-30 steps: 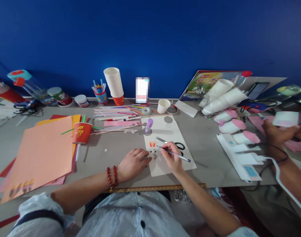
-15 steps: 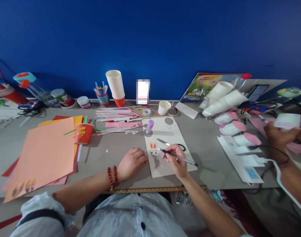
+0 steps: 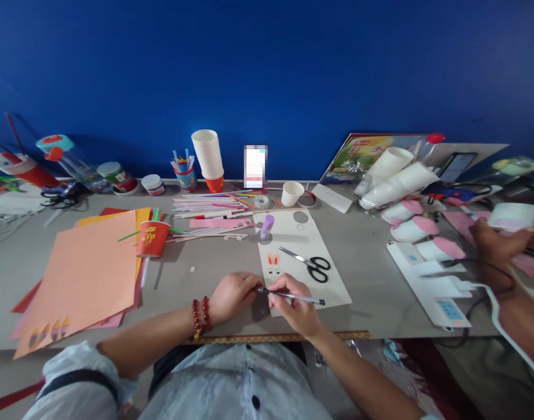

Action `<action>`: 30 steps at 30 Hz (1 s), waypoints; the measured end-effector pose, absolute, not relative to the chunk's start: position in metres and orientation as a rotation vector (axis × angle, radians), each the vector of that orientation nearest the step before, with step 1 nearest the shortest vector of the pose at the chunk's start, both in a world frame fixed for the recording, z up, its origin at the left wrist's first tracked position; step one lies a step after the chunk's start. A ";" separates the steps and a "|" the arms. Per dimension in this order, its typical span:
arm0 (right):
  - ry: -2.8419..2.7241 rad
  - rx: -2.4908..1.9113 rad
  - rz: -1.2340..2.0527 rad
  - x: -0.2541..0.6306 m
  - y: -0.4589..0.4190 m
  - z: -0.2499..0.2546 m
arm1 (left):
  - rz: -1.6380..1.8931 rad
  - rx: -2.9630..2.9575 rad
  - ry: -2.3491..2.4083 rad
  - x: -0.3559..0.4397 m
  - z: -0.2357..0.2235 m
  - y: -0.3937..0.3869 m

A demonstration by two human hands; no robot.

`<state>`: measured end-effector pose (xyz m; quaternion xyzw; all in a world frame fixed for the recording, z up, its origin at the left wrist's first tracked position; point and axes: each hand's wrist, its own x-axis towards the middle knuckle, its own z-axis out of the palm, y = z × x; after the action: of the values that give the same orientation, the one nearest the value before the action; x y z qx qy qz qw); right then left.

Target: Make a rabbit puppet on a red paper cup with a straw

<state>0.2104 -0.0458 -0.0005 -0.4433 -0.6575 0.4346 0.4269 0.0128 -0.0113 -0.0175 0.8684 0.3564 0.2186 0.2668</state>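
**Slim clear-and-black plastic pen (image 3: 309, 300) spans left hand (image 3: 234, 297) and right hand (image 3: 295, 303)**

At left, a red paper cup with gold lettering (image 3: 153, 239) holds green straws beside layered peach paper (image 3: 96, 256), probably kept aside to leave working room. Next, a small blue-and-red cup (image 3: 185, 179) contains pale straws. The left hand rests on the table, fingers curled together at the pen's dark end; whether they grip it, I cannot tell. A lilac glue stick (image 3: 267, 226) stands on a white paper sheet (image 3: 337, 296), seemingly for easy reach. Nearer, a rabbit face with orange ears (image 3: 273, 265) sits on that sheet. The right hand's thumb and fingers clamp the pen's barrel, apparently steadying it toward the other hand. Black-handled metal scissors (image 3: 318, 269) lie alongside. Far right, a clear plastic bag (image 3: 358, 169) holds stacked white paper cups (image 3: 400, 182).
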 end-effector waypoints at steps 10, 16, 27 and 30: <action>-1.893 -1.044 0.664 0.197 -0.068 -0.004 | 0.567 2.502 0.779 0.011 -0.015 -0.020; -1.854 -1.038 0.695 0.197 -0.077 -0.005 | 0.625 2.456 0.660 0.014 -0.017 -0.022; -1.651 -1.132 0.859 0.207 -0.083 -0.019 | 0.598 2.295 0.531 0.008 -0.009 -0.014; -1.597 -1.107 0.955 0.209 -0.085 -0.025 | 0.554 2.375 0.495 0.008 -0.014 -0.011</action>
<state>0.2090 -0.0852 -0.0253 -0.4515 -0.6514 0.3896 0.4690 0.0083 -0.0110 -0.0135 0.9040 0.1884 0.2109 0.3206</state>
